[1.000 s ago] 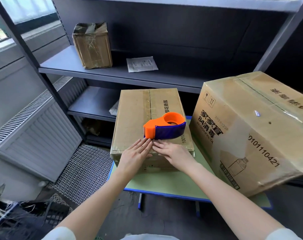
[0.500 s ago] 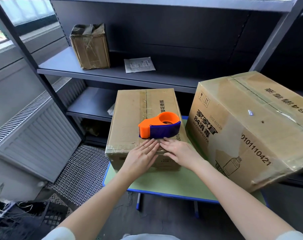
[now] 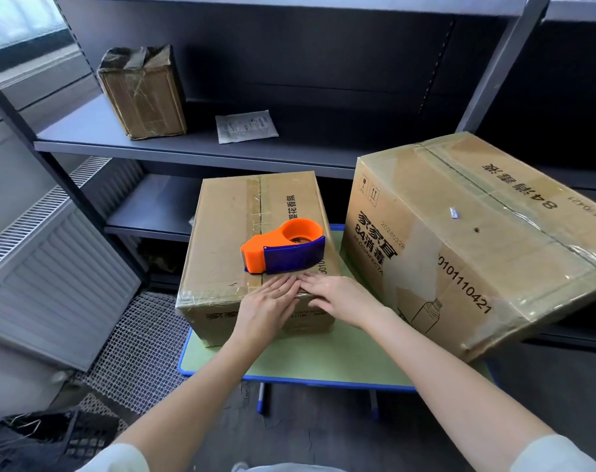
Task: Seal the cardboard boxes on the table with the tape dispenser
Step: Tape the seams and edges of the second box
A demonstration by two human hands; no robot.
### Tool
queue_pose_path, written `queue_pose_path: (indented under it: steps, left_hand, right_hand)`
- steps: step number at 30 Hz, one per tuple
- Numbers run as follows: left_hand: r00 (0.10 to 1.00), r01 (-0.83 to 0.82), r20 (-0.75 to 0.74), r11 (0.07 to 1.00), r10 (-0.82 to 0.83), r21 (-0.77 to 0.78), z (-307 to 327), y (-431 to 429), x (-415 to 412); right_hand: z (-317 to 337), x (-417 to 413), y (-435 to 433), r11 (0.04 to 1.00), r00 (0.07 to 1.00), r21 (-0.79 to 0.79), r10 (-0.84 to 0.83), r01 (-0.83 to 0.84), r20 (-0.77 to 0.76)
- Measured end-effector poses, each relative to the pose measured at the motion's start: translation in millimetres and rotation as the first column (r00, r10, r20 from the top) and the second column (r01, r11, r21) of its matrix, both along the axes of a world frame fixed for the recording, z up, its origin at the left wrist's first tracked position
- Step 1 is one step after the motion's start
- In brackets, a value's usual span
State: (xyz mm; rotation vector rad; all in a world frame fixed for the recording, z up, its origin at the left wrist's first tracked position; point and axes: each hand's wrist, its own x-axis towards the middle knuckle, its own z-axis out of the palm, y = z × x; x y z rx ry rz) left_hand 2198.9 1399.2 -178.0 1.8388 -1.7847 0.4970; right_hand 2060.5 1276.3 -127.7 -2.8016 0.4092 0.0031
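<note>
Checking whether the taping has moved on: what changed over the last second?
Little: the left hand and right hand slid slightly rightward along the near top edge of the small box, staying flat, fingertips together. Nothing taken or released. The tape dispenser stays atop that box; the large box is unmoved.

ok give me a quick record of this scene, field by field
table: green top, blue rim
small box: on the table's left, top seam taped
dispenser: orange and blue, lies on the small box, unheld
big box: right of it, seam taped
left hand: flat, pressing the small box's near top edge
right hand: flat, beside it, same edge
shelf: taped box, packet
</note>
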Motion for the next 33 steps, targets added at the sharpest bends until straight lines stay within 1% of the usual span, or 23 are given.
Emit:
queue_pose_path:
  steps: [2, 4, 7, 10, 11, 12, 14, 15, 17, 18, 19, 21, 22, 24, 29, 33]
  left_hand:
    - [1.000, -0.017, -0.005, 0.999, 0.018, 0.035, 1.2, -0.3, -2.5]
    - [1.000, -0.010, -0.016, 0.996, 0.012, 0.084, 4.0, -3.5, -7.3]
    - [0.998, 0.056, -0.036, 0.990, -0.052, 0.130, 5.1, -13.6, -14.0]
    - [0.996, 0.082, -0.050, 0.988, -0.076, 0.128, 0.9, -19.4, -19.1]
    - [0.997, 0.073, -0.048, 0.989, -0.067, 0.128, 0.8, -18.7, -20.3]
    - [0.998, 0.061, -0.032, 0.992, -0.058, 0.108, 0.7, -18.9, -22.5]
    - [0.999, 0.028, -0.020, 0.998, -0.027, 0.051, 3.2, -19.0, -27.4]
    - [0.999, 0.017, -0.029, 0.999, -0.017, 0.030, 4.9, -20.1, -29.8]
    - [0.999, 0.002, -0.045, 1.000, -0.002, 0.010, 7.6, -23.3, -34.3]
    - [0.999, 0.004, -0.049, 1.000, -0.004, 0.013, 8.2, -25.8, -37.1]
    - [0.998, 0.016, -0.055, 1.000, -0.015, 0.023, 9.7, -28.7, -39.8]
    - [0.998, 0.040, -0.058, 0.999, -0.037, 0.034, 13.0, -35.8, -44.1]
    - [0.998, 0.043, -0.055, 0.999, -0.042, 0.033, 13.3, -39.7, -45.5]
    - [0.998, 0.046, -0.046, 0.998, -0.044, 0.043, 11.0, -44.7, -47.5]
    - [0.997, 0.023, -0.070, 0.999, -0.020, 0.044, 2.1, -47.4, -52.3]
    - [0.998, 0.053, -0.038, 0.998, -0.051, 0.043, 2.6, -41.7, -49.5]
  right_hand:
    - [0.8, -9.0, -6.9, 0.999, 0.999, -0.046, -0.016, 0.014, -0.038]
    - [0.3, -18.1, -13.6, 0.997, 0.999, -0.076, -0.036, 0.033, -0.033]
    - [1.9, -22.8, -14.1, 0.995, 0.999, -0.082, -0.049, 0.048, 0.001]
    - [2.8, -21.7, -13.6, 0.995, 0.998, -0.073, -0.063, 0.062, -0.013]
    - [2.8, -21.4, -14.4, 0.997, 0.998, -0.038, -0.065, 0.064, -0.014]
    - [2.1, -22.1, -15.5, 0.997, 0.997, 0.029, -0.072, 0.072, -0.005]
    - [0.9, -24.8, -15.5, 0.975, 0.989, 0.186, -0.131, 0.118, 0.062]
    - [-0.6, -27.4, -15.0, 0.958, 0.973, 0.232, -0.201, 0.170, 0.114]
    - [-3.2, -33.8, -15.0, 0.917, 0.911, 0.232, -0.370, 0.326, 0.182]
    - [-3.0, -36.9, -15.2, 0.894, 0.884, 0.200, -0.435, 0.401, 0.169]
    - [-2.5, -39.0, -15.5, 0.877, 0.872, 0.154, -0.474, 0.455, 0.123]
    - [-2.5, -38.5, -15.5, 0.870, 0.873, 0.076, -0.488, 0.487, -0.008]
    - [-2.9, -36.8, -15.0, 0.875, 0.876, 0.056, -0.478, 0.481, -0.056]
    - [-2.9, -34.1, -12.9, 0.889, 0.887, 0.041, -0.450, 0.456, -0.101]
    - [1.6, -34.8, -11.9, 0.909, 0.905, 0.032, -0.409, 0.415, -0.120]
    - [7.5, -33.3, -13.2, 0.930, 0.915, 0.000, -0.362, 0.368, -0.176]
